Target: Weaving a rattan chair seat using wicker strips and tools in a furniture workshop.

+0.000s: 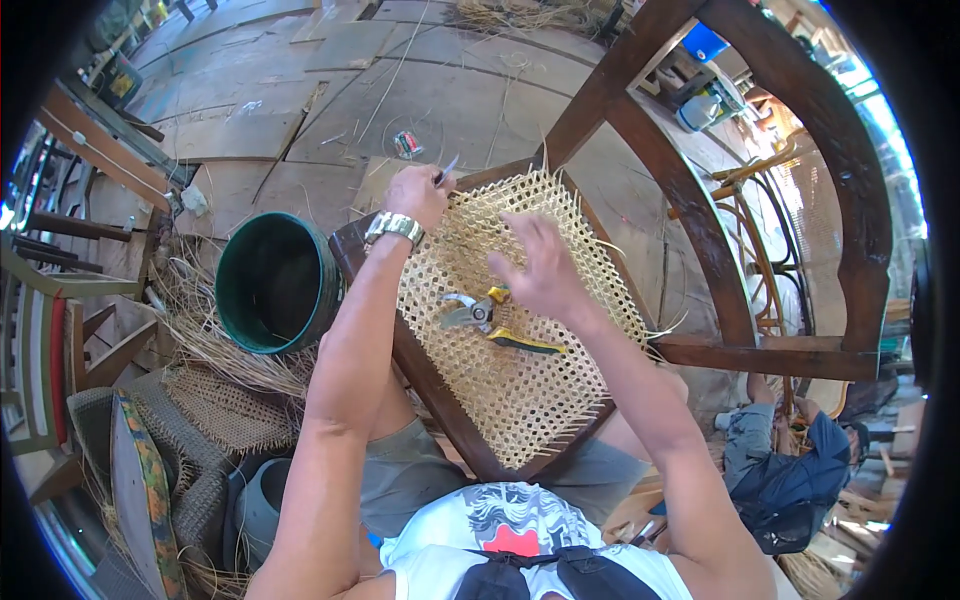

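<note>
A dark wooden chair frame with a woven cane seat lies across my lap. My left hand, with a metal watch on its wrist, is closed at the seat's far left corner. A small knife with a pale blade sticks out of its fingers; most of the handle is hidden. Over the right half of the weave hovers my right hand, thumb and fingers apart, nothing visible in it. Pruning shears with yellow and dark handles lie on the cane between my arms. Loose cane ends stick out along the seat's edges.
A dark green bucket stands left of the seat, among heaps of cane strips. The curved chair back rises at the right. Another person sits low at the right. A small red-and-white packet lies on the floor.
</note>
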